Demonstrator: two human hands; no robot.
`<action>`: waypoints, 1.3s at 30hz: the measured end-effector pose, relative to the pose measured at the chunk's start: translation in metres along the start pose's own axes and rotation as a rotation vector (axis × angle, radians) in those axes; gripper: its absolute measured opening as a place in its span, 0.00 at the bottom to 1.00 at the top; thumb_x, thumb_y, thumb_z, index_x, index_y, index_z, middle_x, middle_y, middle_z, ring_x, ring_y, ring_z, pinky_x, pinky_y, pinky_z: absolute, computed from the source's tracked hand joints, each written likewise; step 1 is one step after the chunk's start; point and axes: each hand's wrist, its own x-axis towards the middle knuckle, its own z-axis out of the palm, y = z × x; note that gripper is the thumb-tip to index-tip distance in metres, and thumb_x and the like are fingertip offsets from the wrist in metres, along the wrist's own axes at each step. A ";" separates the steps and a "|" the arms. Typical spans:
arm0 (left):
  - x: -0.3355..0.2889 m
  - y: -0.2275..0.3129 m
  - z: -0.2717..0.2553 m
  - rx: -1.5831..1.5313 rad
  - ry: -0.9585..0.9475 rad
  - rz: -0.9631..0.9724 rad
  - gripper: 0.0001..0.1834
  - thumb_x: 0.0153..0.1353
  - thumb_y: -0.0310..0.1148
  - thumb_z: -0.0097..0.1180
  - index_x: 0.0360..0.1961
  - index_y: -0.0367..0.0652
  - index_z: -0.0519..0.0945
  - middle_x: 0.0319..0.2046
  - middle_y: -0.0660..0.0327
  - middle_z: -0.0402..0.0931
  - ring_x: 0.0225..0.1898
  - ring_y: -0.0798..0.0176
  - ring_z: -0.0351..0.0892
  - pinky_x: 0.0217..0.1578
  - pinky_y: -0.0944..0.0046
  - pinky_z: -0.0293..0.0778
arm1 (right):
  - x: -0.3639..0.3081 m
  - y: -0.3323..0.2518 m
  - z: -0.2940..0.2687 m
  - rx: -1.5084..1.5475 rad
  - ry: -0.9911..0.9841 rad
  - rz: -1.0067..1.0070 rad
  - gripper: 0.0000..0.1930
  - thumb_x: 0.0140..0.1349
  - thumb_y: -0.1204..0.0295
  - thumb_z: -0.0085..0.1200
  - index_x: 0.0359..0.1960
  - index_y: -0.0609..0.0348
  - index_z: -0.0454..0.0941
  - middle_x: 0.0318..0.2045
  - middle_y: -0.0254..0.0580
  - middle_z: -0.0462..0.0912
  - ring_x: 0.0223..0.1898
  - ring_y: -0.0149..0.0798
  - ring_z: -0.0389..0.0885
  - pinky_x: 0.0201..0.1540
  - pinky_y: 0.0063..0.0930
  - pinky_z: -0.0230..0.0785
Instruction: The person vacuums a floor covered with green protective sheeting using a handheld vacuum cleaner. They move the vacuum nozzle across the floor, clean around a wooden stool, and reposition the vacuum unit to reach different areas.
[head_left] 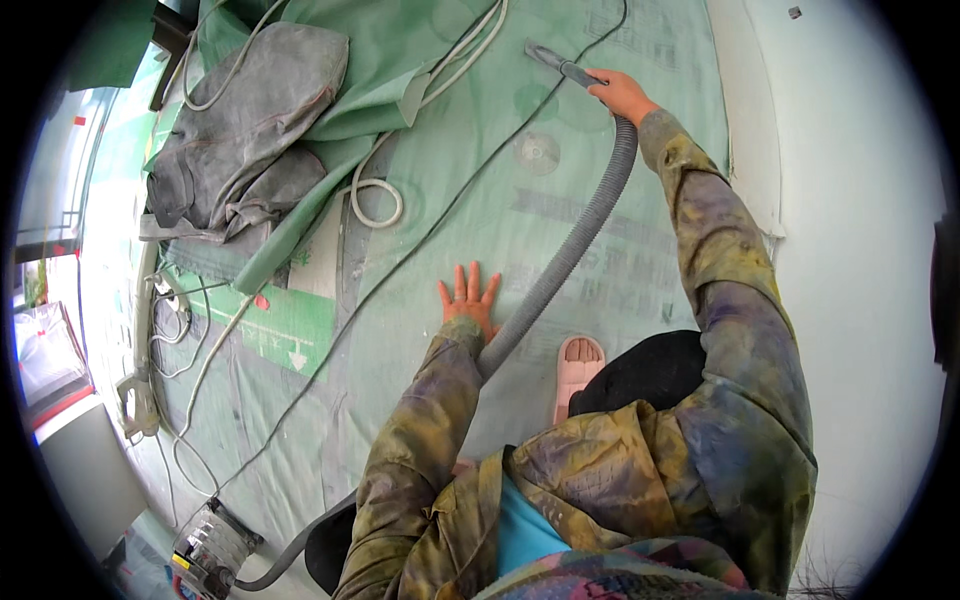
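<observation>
My right hand [622, 95], reaching far ahead on the right, is closed round the handle end of a grey vacuum hose [590, 215]. A flat dark nozzle [545, 56] at its tip points left, close to the green floor covering [440, 220]. My left hand [470, 298] lies flat with fingers spread on that covering and wears a ring. The ribbed hose curves back toward my left forearm, where part of it is hidden. It shows again at the lower left, joined to a vacuum machine [212, 552].
A dusty grey cloth bag or garment [250, 130] lies at the upper left beside folded green sheeting. A thin black cable [400, 265] crosses the floor diagonally. White cables [375, 205] loop nearby. A white wall [850, 250] runs along the right. My pink slipper [577, 372] is near the hose.
</observation>
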 end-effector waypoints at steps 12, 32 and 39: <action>0.012 -0.005 0.002 -0.126 -0.091 0.006 0.40 0.66 0.38 0.39 0.76 0.68 0.40 0.77 0.54 0.20 0.76 0.39 0.16 0.66 0.24 0.21 | 0.079 -0.009 0.023 0.175 0.228 -0.015 0.26 0.59 0.64 0.55 0.60 0.55 0.76 0.26 0.40 0.79 0.20 0.35 0.75 0.26 0.31 0.71; 0.010 -0.005 0.008 -0.077 -0.031 0.038 0.56 0.54 0.53 0.60 0.77 0.67 0.38 0.77 0.52 0.22 0.75 0.36 0.17 0.65 0.22 0.23 | -0.037 -0.062 0.090 0.453 -0.287 0.013 0.26 0.63 0.67 0.56 0.65 0.54 0.71 0.28 0.32 0.74 0.22 0.27 0.71 0.24 0.25 0.71; -0.005 -0.005 -0.008 -0.060 0.019 0.068 0.66 0.44 0.70 0.64 0.77 0.64 0.39 0.76 0.49 0.22 0.75 0.37 0.18 0.66 0.23 0.26 | -0.078 -0.094 0.127 0.330 -0.526 -0.109 0.28 0.65 0.67 0.54 0.68 0.50 0.68 0.29 0.28 0.74 0.24 0.23 0.69 0.25 0.22 0.68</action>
